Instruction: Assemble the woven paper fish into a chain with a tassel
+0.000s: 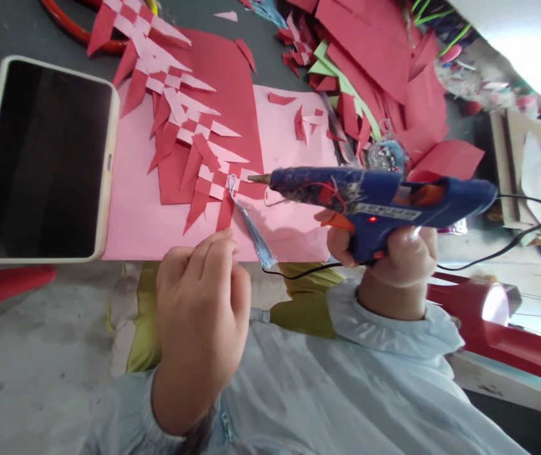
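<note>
My right hand is wrapped round the grip of a blue hot glue gun, a finger on its orange trigger. The gun's nozzle points left at the lower tip of a red and pink woven paper piece. A light blue tassel with a thin loop lies at that tip. My left hand hovers just below the tassel with fingers curled and pinched together; what they hold, if anything, is hidden. The woven piece lies on a pink paper sheet.
A tablet with a dark screen in a pale case lies at left. Red and green paper scraps pile up at the top right. The gun's black cord trails right. A red hoop sits at top left.
</note>
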`<action>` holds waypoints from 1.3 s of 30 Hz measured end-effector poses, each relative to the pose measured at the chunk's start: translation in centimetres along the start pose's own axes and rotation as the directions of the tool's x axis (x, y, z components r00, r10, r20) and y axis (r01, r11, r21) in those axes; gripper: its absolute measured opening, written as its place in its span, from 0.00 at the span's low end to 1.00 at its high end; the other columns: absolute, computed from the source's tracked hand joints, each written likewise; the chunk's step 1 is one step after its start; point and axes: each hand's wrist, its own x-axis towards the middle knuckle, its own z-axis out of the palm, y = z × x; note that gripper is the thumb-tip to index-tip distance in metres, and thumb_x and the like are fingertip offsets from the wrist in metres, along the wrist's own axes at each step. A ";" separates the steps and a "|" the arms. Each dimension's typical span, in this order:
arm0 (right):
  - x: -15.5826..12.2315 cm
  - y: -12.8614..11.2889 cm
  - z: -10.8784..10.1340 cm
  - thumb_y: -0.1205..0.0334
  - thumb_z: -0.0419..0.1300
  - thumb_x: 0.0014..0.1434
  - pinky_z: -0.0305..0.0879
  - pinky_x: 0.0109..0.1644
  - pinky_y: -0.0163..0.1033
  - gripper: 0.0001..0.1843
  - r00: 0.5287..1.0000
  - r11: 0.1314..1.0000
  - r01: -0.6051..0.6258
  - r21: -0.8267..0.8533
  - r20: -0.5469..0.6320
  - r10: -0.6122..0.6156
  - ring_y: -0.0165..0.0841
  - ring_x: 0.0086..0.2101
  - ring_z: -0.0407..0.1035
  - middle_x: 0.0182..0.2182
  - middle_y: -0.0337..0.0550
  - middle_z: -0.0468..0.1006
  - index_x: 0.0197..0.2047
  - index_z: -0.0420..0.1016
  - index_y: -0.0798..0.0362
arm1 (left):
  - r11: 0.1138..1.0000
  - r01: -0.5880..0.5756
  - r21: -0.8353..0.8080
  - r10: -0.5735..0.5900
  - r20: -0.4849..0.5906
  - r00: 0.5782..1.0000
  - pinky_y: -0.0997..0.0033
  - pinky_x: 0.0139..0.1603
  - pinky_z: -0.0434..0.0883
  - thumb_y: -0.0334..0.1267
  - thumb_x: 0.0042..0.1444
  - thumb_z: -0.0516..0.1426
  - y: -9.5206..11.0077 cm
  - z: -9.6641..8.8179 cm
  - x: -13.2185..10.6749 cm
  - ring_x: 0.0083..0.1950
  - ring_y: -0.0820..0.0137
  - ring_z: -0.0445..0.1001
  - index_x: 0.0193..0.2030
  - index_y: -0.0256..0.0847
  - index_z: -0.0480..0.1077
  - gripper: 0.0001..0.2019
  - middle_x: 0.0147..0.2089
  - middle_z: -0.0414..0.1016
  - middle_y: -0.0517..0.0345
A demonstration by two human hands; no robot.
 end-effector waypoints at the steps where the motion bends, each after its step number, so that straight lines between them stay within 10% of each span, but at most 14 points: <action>1: 0.1 0.0 0.0 0.37 0.42 0.69 0.47 0.13 0.37 0.33 0.998 0.993 -0.029 0.111 -0.056 0.035 0.28 0.11 0.54 0.15 0.41 0.66 0.34 0.77 0.54 | 1.000 -0.002 -0.003 0.002 -0.003 1.000 0.63 0.50 0.70 0.26 0.61 0.56 0.0 0.0 0.0 0.41 0.63 0.73 0.48 0.40 0.72 0.12 0.48 0.83 0.54; 8: 0.3 -0.3 -0.1 0.32 0.49 0.64 0.39 0.12 0.35 0.33 0.968 0.853 -0.197 0.483 -0.041 0.247 0.27 0.08 0.47 0.09 0.32 0.59 0.42 0.77 0.54 | 0.997 0.000 -0.077 -0.001 -0.016 1.000 0.67 0.46 0.70 0.28 0.63 0.54 -0.4 -0.2 0.3 0.36 0.68 0.73 0.44 0.42 0.72 0.08 0.42 0.83 0.58; 24: 0.7 -1.7 -0.5 0.30 0.52 0.62 0.41 0.12 0.34 0.34 0.984 0.837 -0.140 0.528 -0.017 0.175 0.26 0.09 0.50 0.11 0.31 0.63 0.45 0.75 0.56 | 0.971 0.014 -0.239 -0.056 -0.170 0.984 0.71 0.30 0.61 0.20 0.50 0.48 -2.7 -2.5 0.1 0.26 0.75 0.65 0.23 0.42 0.64 0.14 0.22 0.66 0.66; 39: -2.9 -3.1 -1.4 0.32 0.57 0.59 0.42 0.15 0.38 0.29 0.839 0.926 0.148 0.348 -0.540 0.068 0.28 0.12 0.51 0.12 0.35 0.61 0.35 0.78 0.52 | 0.978 0.077 -0.195 -0.123 -0.240 0.963 0.71 0.33 0.65 0.27 0.50 0.52 -4.2 -2.5 1.1 0.29 0.73 0.69 0.26 0.43 0.72 0.10 0.26 0.73 0.64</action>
